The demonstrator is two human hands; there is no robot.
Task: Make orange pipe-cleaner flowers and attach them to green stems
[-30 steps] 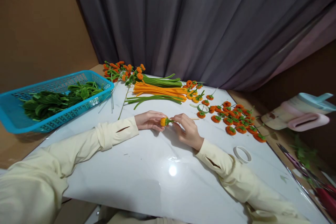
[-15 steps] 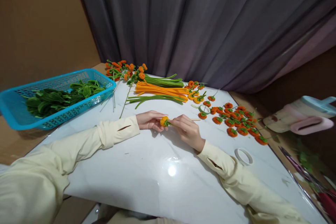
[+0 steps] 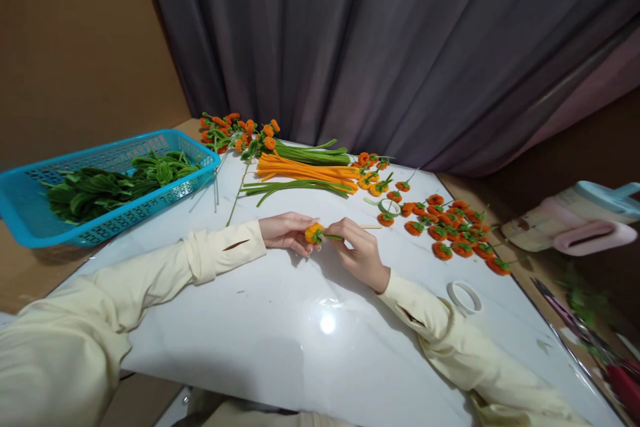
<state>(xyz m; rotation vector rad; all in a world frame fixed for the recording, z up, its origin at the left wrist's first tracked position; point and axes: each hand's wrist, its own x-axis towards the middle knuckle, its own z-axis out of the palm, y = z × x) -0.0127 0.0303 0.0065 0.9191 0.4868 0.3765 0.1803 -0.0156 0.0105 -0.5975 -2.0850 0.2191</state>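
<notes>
The left hand [image 3: 287,233] has its fingers closed on a yellow-orange fuzzy flower head [image 3: 313,233], which is held just above the white marbled table [image 3: 270,320], near its middle. The flower head lies on its side, its green base turned toward the right hand [image 3: 359,252]. The right hand has thumb and fingers pinched together on a thin wooden stick [image 3: 371,227]; one end points at the flower head and the other projects beyond the knuckles. A green strip runs from the flower base to the right fingertips; whether they grip it cannot be determined.

Beyond the hands lie a bundle of orange chenille stems [image 3: 305,170] and green chenille stems [image 3: 300,186], with further green ones behind. A group of orange flower heads with green bases [image 3: 453,230] occupies the right side of the table. A roll of green tape [image 3: 389,207] lies near the nearest of them, and a white ring [image 3: 464,297] lies flat by the right sleeve [image 3: 425,313]. At the left, a blue perforated basket [image 3: 145,210] holds green fuzzy leaves [image 3: 95,193]. Orange flowers on stems [image 3: 250,133] are gathered at the far left. A lidded tumbler [image 3: 535,227] with a pink handle is at the right, before a grey curtain [image 3: 310,33].
</notes>
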